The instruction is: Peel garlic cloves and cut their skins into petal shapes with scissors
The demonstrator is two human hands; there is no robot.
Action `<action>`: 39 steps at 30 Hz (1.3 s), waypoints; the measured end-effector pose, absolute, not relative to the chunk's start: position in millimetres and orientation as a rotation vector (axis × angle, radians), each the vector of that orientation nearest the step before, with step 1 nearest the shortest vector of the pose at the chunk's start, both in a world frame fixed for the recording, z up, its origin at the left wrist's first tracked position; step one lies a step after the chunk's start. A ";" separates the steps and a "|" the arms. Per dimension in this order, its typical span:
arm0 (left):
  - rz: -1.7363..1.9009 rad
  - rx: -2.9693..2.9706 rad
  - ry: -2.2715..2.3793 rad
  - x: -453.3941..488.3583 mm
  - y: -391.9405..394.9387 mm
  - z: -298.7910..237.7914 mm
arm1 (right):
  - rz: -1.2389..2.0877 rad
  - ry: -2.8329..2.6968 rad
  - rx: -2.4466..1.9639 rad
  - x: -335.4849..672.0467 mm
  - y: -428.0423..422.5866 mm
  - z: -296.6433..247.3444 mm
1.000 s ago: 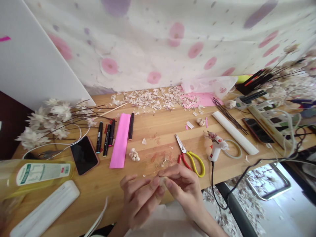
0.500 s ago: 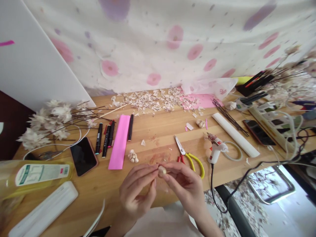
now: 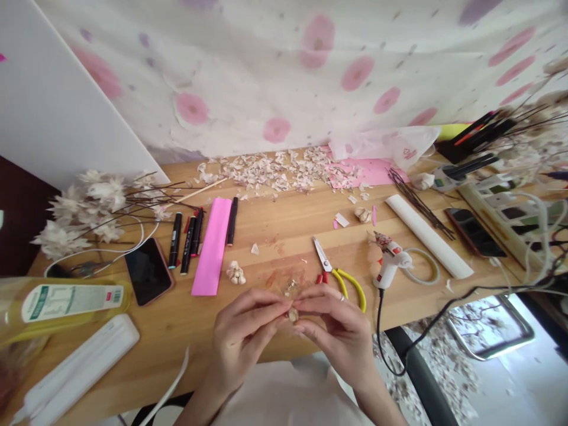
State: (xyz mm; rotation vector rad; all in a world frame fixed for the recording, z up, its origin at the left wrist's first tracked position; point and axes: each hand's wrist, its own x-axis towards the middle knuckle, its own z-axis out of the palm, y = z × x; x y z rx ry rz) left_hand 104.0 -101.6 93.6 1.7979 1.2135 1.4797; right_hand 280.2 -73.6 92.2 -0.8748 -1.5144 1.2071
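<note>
Both hands meet over the front of the wooden table. The fingertips of my left hand pinch a small cream garlic clove from the left. My right hand, with a ring on one finger, pinches it from the right, thumb below. A thin, pale translucent scrap of skin shows just above the fingertips; whether it is attached to the clove I cannot tell. Left of the hands lies a partly stripped garlic bulb. Scissors with yellow handles lie just beyond my right hand.
A glue gun with a black cable stands to the right. Dry garlic skins are heaped along the back. On the left are a pink paper strip, markers, a phone and a bottle of yellow liquid.
My fingertips have drawn closer together around the clove, and it sits slightly lower. A translucent scrap of skin now shows above them. The camera view has shifted slightly.
</note>
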 end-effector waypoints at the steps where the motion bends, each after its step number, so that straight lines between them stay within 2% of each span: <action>1: 1.469 1.803 1.214 103.8 -101.5 93.5 | 1.205 -1.518 -0.877 280.7 -73.6 91.6; 29: 1.553 2.055 1.460 113.0 -102.3 93.0 | 1.108 -1.566 -0.903 275.1 -77.6 77.6; 39: 1.591 1.953 1.481 115.7 -101.5 95.8 | 1.105 -1.559 -0.903 276.1 -81.2 75.7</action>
